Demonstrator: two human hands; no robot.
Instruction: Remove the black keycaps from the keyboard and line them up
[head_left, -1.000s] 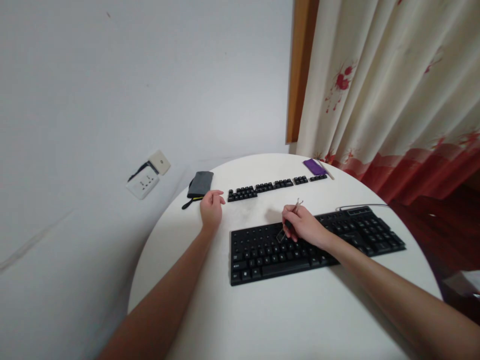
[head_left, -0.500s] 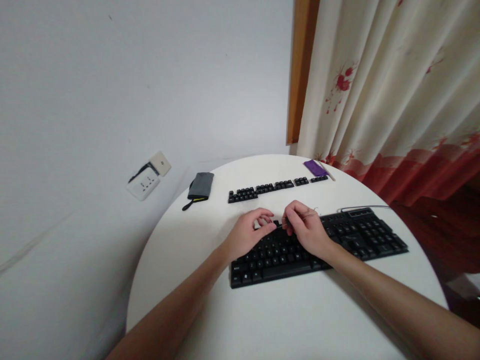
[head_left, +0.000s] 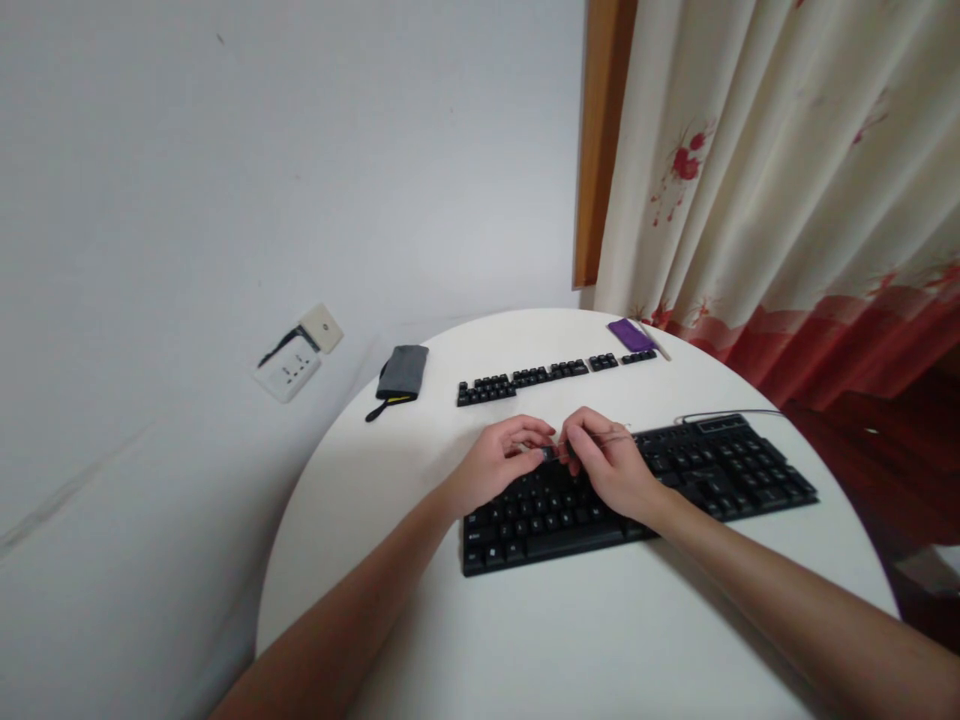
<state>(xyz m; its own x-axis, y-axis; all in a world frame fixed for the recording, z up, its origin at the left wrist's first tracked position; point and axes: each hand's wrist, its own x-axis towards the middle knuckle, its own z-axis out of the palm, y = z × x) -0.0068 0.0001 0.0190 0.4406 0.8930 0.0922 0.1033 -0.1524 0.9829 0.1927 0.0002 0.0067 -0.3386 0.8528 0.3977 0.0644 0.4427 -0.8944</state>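
Note:
A black keyboard (head_left: pixel 697 480) lies across the round white table (head_left: pixel 570 620). My right hand (head_left: pixel 611 465) hovers over its upper left part, closed on a thin wire keycap puller. My left hand (head_left: pixel 499 462) sits just beside it, fingers pinched on a small black keycap (head_left: pixel 547 454) between the two hands. A row of loose black keycaps (head_left: pixel 540 377) lies in a line farther back on the table.
A grey pouch (head_left: pixel 401 370) with a black strap lies at the table's back left. A purple pad (head_left: pixel 628 334) with a thin stick sits at the back edge by the curtain (head_left: pixel 772 180). A wall socket (head_left: pixel 289 368) is mounted on the white wall.
My left hand came from beside the row of loose keycaps over to the keyboard and now pinches a keycap at the puller. My right hand lifted slightly and turned.

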